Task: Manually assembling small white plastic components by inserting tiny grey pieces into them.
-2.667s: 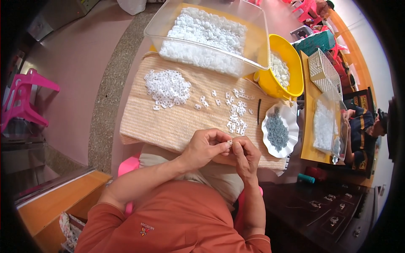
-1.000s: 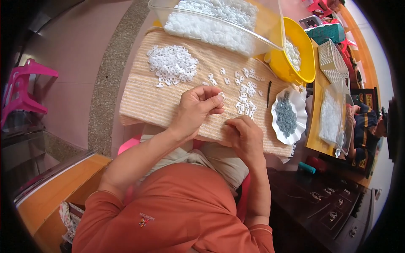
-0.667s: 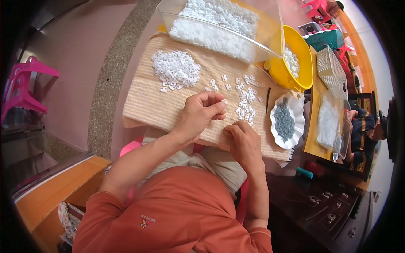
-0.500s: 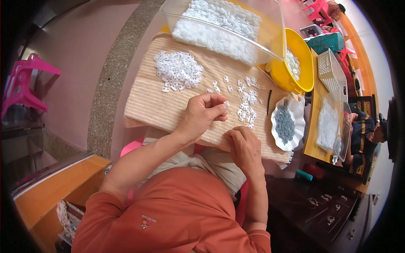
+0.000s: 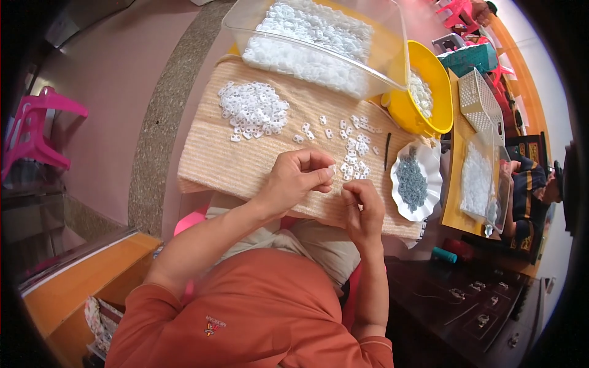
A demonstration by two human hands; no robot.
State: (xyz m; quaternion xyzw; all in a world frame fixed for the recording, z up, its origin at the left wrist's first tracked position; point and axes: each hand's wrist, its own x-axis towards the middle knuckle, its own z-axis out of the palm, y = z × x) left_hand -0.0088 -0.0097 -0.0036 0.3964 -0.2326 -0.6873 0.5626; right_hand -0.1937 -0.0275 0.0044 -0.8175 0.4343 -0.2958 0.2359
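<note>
My left hand (image 5: 299, 179) is closed in a pinch over the cloth-covered table (image 5: 236, 164). Between its thumb and forefinger shows a small white plastic piece (image 5: 332, 167). Just to the right, my right hand (image 5: 365, 211) has its fingers pressed together; whatever they hold is too small to make out. The two hands are close but apart. Beyond them lie several loose white plastic pieces (image 5: 352, 161) with dark holes. A larger pile of such pieces (image 5: 253, 109) sits at the far left of the cloth. Right of my right hand, a scalloped white dish (image 5: 434, 183) holds small grey parts (image 5: 411, 185).
A clear bin (image 5: 313, 48) of white pieces stands at the back, beside a yellow basin (image 5: 443, 92). A thin black stick (image 5: 388, 151) lies near the dish. At right, a person (image 5: 529, 190) sits by another clear bin (image 5: 477, 184). A pink stool (image 5: 43, 126) stands left.
My right hand has shifted a little to the right, its fingertips now turned upward. My left hand stays pinched on the white piece, slightly lower. The whole view has shifted slightly.
</note>
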